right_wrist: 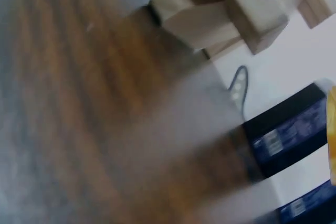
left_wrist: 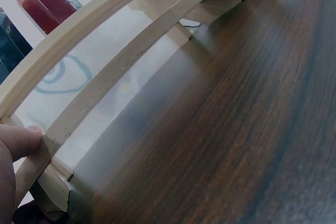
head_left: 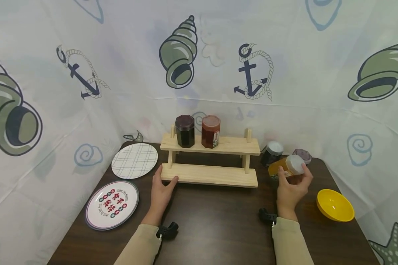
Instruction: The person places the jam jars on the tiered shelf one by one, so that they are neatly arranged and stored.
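Note:
A two-tier wooden display rack (head_left: 215, 175) stands at the back of the table. My left hand (head_left: 160, 197) holds the left end of its lower board, with the thumb (left_wrist: 21, 141) against the board in the left wrist view. On the upper board stand a dark jar (head_left: 185, 132) and a red jar (head_left: 210, 132). My right hand (head_left: 292, 191) grips a tilted jar of orange-yellow contents with a white lid (head_left: 295, 164), right of the rack. Only a sliver of that yellow jar (right_wrist: 332, 135) shows in the right wrist view.
Behind the held jar are a dark jar with a pale lid (head_left: 272, 152) and a purple-lidded jar (head_left: 302, 155). A yellow bowl (head_left: 335, 206) sits at the right. On the left lie a checked plate (head_left: 134, 161) and a plate with red writing (head_left: 112, 205). A patterned cloth (head_left: 215, 81) hangs behind.

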{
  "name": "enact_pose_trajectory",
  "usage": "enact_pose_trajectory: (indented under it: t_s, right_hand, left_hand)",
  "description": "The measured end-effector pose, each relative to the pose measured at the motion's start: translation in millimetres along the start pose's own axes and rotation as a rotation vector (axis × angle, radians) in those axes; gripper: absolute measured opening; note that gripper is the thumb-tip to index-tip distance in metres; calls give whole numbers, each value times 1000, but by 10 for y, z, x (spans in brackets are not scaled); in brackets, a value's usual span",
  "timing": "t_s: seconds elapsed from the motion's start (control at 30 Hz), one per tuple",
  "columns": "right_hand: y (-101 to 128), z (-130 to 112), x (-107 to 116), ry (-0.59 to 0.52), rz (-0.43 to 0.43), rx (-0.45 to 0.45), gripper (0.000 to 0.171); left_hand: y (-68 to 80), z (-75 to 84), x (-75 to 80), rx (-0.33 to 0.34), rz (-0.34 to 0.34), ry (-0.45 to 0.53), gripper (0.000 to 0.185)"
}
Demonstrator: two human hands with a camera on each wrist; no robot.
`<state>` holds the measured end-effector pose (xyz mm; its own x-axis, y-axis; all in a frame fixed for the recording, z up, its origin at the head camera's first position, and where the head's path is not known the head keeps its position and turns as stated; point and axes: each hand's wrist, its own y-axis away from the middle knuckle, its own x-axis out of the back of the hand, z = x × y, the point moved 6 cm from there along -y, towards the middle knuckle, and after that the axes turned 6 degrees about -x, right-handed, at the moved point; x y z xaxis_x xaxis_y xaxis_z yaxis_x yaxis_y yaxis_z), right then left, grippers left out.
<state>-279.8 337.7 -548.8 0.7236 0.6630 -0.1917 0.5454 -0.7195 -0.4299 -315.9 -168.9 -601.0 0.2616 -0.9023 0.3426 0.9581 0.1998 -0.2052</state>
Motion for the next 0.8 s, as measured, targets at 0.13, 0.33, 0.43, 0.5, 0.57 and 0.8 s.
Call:
enact_pose_trajectory:
  t_s: [0.13, 0.33, 0.43, 0.5, 0.57, 0.8]
  right_hand:
    - [-49, -154, -8, 55, 38, 21, 74]
    - [-82, -510, -145, 107, -17, 81, 75]
    - [-65, -679, -246, 87, -75, 119, 74]
    - [-49, -765, -323, 63, -111, 138, 74]
    - [-33, -824, -403, 48, -144, 153, 74]
    - [20, -901, -680, -35, -228, 128, 80]
  left_hand:
    - [-1, 21, -5, -7, 3, 5, 93]
    - [18, -4, 0, -4, 3, -3, 93]
    - [23, -12, 9, -4, 6, -9, 92]
    - [16, -8, 10, -8, 6, -8, 93]
    - [12, 0, 9, -12, 7, -7, 93]
    - [14, 9, -11, -11, 7, -10, 93]
